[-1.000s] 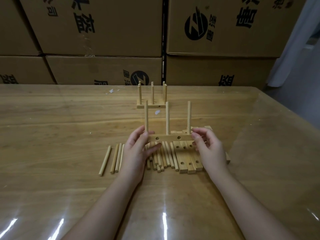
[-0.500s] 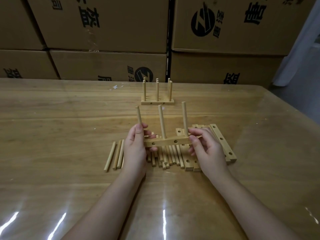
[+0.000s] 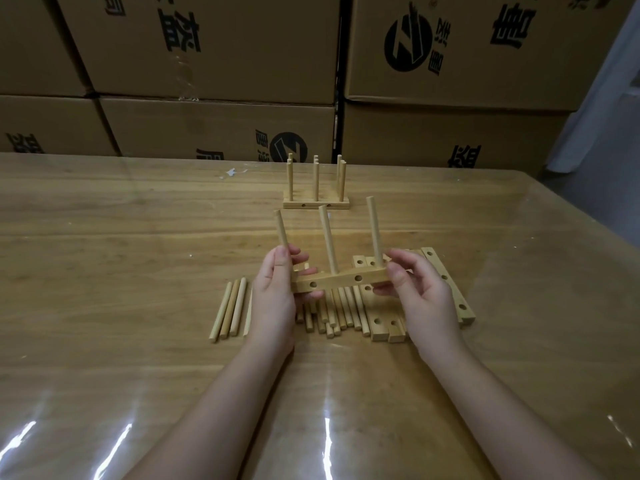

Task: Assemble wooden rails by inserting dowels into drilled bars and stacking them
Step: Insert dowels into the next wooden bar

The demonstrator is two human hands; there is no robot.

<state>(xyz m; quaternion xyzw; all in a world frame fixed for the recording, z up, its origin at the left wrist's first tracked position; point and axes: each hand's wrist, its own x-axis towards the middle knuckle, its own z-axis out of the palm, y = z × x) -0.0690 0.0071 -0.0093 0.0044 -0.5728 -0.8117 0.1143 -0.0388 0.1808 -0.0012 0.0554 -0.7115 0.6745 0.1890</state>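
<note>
Head view: left grip (image 3: 273, 299) and right grip (image 3: 426, 292) hold the dowelled bar (image 3: 337, 283); cardboard boxes (image 3: 214, 46) behind closed.

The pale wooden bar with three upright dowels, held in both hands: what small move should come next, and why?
Probably carry the pale wooden bar forward and set it by the finished wooden rails standing farther back: three dowels stand in it, and the left hand and right hand grip its ends.

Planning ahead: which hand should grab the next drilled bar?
Probably right: the right hand, gripping the rail, is above the loose drilled bars; the left hand is above the dowels.
</note>
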